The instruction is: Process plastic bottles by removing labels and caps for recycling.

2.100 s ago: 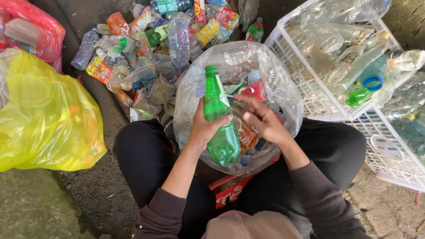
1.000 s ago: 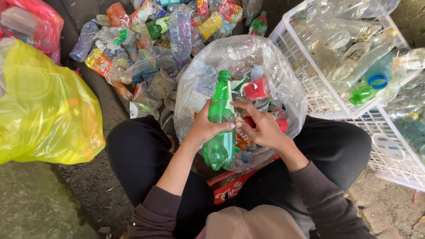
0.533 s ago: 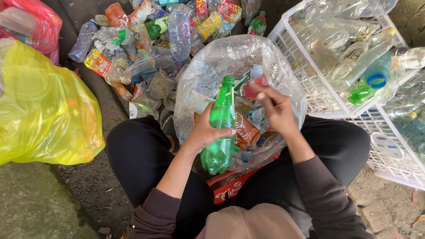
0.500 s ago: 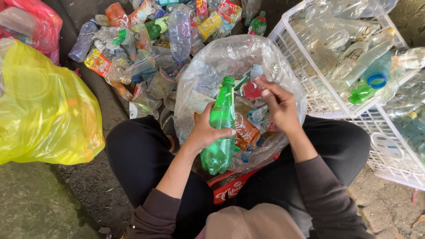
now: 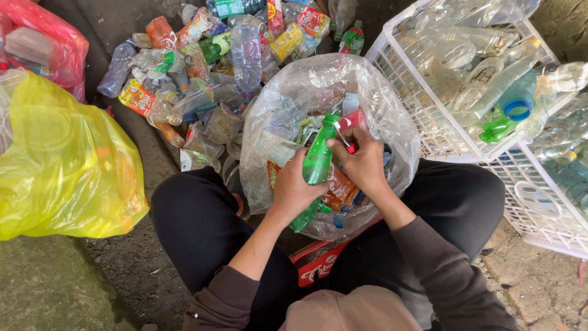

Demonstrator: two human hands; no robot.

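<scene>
My left hand (image 5: 293, 191) grips a green plastic bottle (image 5: 316, 164) around its middle, tilted with its neck pointing up and away. My right hand (image 5: 362, 164) is closed on a small red-handled tool (image 5: 346, 143), held against the bottle's neck. Both hands work over the open mouth of a clear plastic bag (image 5: 275, 122) that sits between my knees. The bag holds scraps of labels and several bottles. The bottle's base is hidden behind my left hand.
A heap of crushed plastic bottles (image 5: 202, 67) lies on the ground ahead. A white plastic basket (image 5: 422, 98) full of clear bottles stands at the right. A yellow bag (image 5: 61, 165) and a red bag (image 5: 43, 43) sit at the left.
My right hand has moved from the bottle's side up to its neck with the small tool. The green bottle has tilted to the right and sits lower in the bag's mouth.
</scene>
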